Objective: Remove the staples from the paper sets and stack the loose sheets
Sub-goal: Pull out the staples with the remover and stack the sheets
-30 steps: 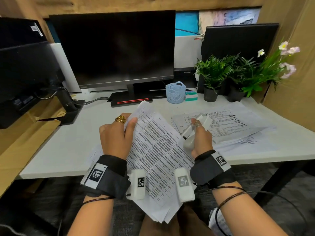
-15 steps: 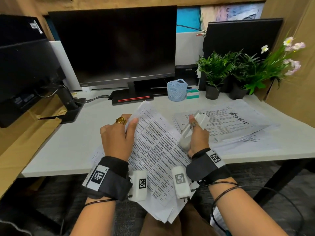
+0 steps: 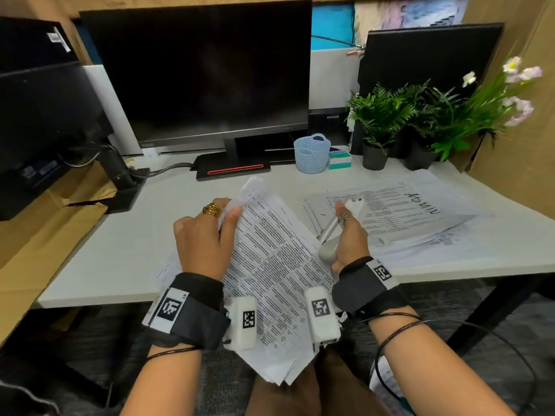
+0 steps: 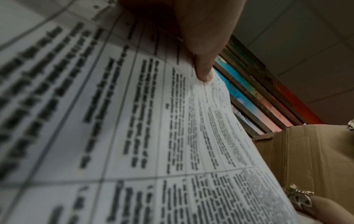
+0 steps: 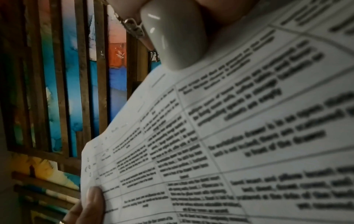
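Little moved since a second ago: same pose, only the view tipped slightly. Left hand [image 3: 204, 241] pinching the top left edge of the printed paper set [image 3: 279, 265], thumb [image 4: 203, 60] on the front sheet, fingers behind. Set held tilted between the wrists, its lower end hanging past the white desk [image 3: 99, 256] edge toward the lap. Right hand [image 3: 350, 238] clenched round a white staple remover [image 3: 336, 226], just beside the set's right edge. Loose sheets [image 3: 414, 211] lying on the desk to the right.
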